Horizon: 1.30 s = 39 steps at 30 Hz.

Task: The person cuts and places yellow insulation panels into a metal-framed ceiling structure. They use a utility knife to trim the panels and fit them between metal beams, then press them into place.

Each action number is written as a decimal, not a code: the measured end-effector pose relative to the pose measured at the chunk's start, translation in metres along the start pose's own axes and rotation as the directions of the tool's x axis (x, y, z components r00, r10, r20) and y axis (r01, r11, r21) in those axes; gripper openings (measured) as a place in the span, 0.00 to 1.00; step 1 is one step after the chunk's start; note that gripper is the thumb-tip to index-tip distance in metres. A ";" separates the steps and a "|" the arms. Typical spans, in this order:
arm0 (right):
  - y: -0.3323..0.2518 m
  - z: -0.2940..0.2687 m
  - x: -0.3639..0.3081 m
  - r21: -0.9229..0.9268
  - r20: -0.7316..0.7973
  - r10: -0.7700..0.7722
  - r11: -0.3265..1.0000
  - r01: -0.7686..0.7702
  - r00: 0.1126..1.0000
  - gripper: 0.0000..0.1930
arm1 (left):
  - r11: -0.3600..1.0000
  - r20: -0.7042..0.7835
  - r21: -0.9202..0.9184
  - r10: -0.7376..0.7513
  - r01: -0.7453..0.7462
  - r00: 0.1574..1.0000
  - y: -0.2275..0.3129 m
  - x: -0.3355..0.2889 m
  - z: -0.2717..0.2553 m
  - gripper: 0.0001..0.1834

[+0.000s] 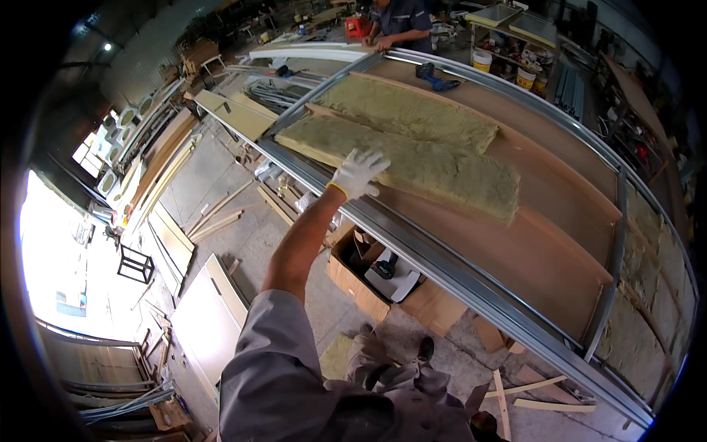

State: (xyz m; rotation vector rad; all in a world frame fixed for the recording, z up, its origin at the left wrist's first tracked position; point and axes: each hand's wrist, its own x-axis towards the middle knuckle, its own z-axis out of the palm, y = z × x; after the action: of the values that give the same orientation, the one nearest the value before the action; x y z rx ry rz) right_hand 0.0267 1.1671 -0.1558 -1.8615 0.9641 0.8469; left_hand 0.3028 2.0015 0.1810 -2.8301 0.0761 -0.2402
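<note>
My left hand, in a white knit glove with a yellow cuff, reaches out with its fingers spread. It lies on the near edge of a yellowish mineral wool batt. The batt rests lengthwise inside a large metal-framed panel, partly over a brown wooden strip. Behind it, a second mineral wool batt fills part of the neighbouring bay. Brown board shows in the panel's other bays. My right hand is not in view.
A blue-black cordless drill lies on the panel's far side. There, a co-worker in dark clothes leans at the frame. Below the near rail stands a cardboard box with a tool in it. Wood offcuts litter the floor.
</note>
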 end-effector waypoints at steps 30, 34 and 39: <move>-0.498 0.196 -0.273 -0.156 -0.395 -0.611 0.780 0.606 0.686 0.12 | 0.808 0.149 -0.588 0.063 0.037 0.987 -0.144 0.046 0.191 0.61; -0.517 0.206 -0.218 -0.027 -0.426 -0.635 0.721 0.692 0.645 0.12 | 0.835 0.134 -0.491 -0.211 0.250 0.968 -0.207 0.041 0.207 0.55; -0.573 0.253 -0.182 0.206 -0.436 -0.685 0.554 0.806 0.583 0.13 | 0.844 0.227 -0.338 -0.356 0.417 0.906 -0.253 0.021 0.236 0.53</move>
State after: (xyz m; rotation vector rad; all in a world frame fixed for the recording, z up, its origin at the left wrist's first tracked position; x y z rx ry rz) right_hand 0.3910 1.6401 0.1068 -1.8100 0.3404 -0.1843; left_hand 0.3711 2.3095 0.0377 -3.2163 -0.5529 -0.0922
